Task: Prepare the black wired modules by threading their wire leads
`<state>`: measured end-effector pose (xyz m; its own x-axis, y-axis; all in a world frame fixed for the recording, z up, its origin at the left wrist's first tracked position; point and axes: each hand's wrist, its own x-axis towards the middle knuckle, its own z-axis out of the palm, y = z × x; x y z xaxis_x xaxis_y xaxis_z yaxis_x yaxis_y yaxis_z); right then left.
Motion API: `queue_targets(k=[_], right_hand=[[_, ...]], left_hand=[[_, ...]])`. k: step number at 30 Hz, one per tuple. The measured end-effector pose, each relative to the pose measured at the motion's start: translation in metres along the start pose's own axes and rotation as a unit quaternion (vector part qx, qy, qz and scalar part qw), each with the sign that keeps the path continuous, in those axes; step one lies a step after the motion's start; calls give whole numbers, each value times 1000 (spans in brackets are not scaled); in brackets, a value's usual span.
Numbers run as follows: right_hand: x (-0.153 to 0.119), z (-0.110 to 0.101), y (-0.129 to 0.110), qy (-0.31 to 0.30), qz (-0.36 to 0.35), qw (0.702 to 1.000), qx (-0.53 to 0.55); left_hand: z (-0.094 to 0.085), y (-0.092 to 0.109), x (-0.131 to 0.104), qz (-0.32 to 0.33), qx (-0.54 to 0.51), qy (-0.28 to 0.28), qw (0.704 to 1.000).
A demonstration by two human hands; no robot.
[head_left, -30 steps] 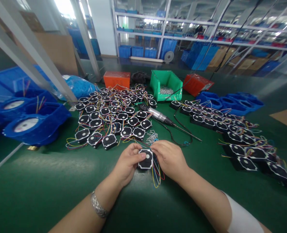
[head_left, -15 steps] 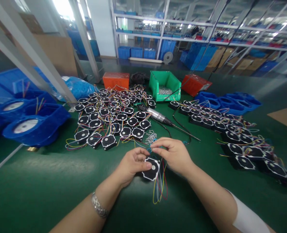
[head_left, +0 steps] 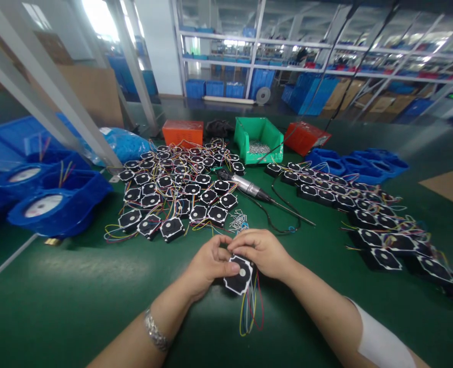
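Observation:
My left hand (head_left: 208,263) grips a squarish black motor (head_left: 234,282) with white edges, its thumb lying across the face. Yellow, white, blue and red wires (head_left: 249,309) hang in loops from the motor's right side. At its upper corner, my right hand (head_left: 262,251) is closed in a pinch close to the left fingertips. Whatever lies between those right fingers is too small or hidden to make out. Just beyond the hands is a little heap of screws (head_left: 238,220) with something small and blue beside it. Behind that lies a silver electric screwdriver (head_left: 251,187) with a long bit.
Many similar motors (head_left: 172,227) crowd the left of the green table, and rows of them (head_left: 385,258) line the right. A green bin (head_left: 249,145) of small metal parts stands behind, between orange boxes (head_left: 183,134). Blue plastic housings (head_left: 69,197) sit at far left.
My right hand has come down and slightly left, from over the screws to the motor's top corner. The motor sits a little lower in view, still in my left hand.

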<state>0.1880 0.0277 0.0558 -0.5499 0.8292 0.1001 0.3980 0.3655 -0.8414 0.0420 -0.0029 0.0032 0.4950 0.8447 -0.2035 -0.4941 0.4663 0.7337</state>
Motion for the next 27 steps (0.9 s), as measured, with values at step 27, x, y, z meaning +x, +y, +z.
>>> queue_targets(k=[27], right_hand=[[-3,-165,102,236,290,785,-495]], left_hand=[[-7,45,-29,66,802,285,520]])
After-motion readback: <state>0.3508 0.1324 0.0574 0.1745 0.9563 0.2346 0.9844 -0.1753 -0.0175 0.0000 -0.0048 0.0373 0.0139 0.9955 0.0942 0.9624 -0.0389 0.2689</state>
